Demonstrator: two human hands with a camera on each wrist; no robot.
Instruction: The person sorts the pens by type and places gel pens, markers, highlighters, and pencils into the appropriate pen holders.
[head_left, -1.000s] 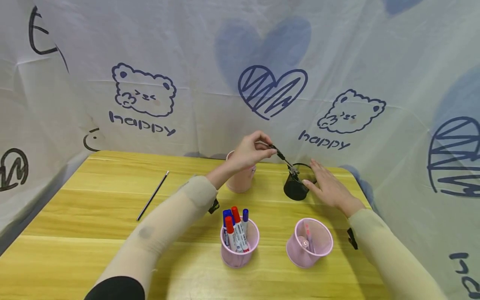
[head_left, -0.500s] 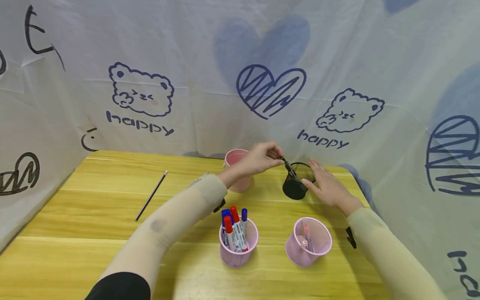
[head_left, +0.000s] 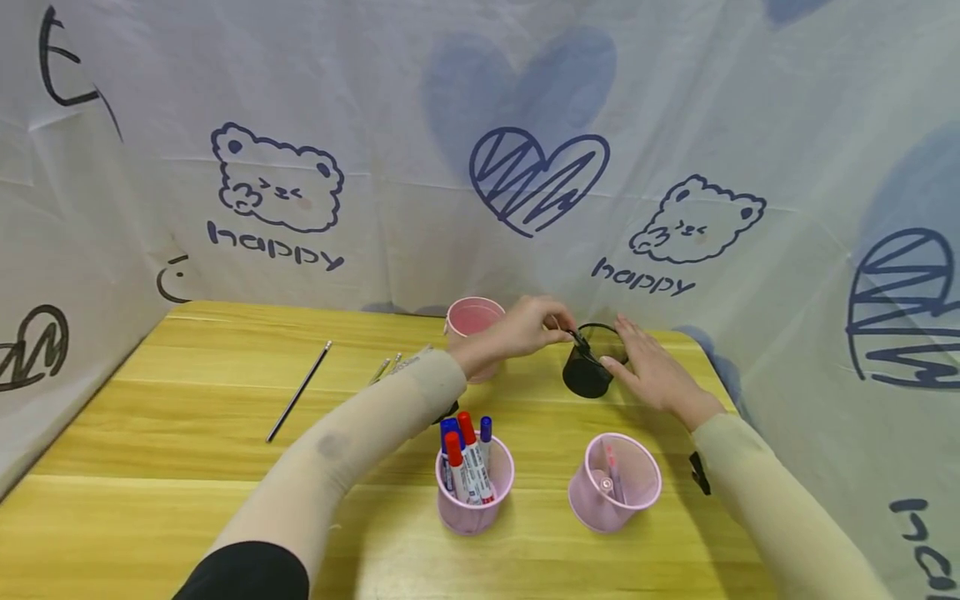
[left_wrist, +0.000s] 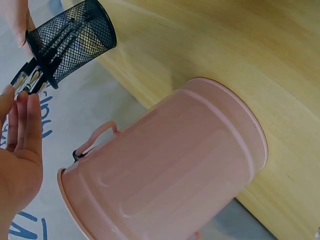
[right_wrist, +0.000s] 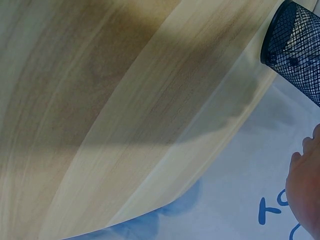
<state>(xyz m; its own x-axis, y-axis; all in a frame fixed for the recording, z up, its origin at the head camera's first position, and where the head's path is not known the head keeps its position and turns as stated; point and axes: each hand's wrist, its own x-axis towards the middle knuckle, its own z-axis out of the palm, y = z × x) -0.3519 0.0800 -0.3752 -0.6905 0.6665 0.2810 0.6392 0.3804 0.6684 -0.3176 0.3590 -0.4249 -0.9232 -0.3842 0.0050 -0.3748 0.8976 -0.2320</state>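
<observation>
Black pens [left_wrist: 35,80] partly inside an upright black mesh cup [left_wrist: 77,42]

"happy" [head_left: 276,248] twice in full on white cloth [head_left: 408,242], "ha" [head_left: 912,505] cut off at right edge, marker labels [head_left: 477,477] unreadable

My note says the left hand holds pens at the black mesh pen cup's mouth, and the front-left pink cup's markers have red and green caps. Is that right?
Not quite: the markers in the front-left pink cup have red and blue caps, as the head view shows. The left hand does hold pens at the black mesh pen cup's mouth.
</observation>
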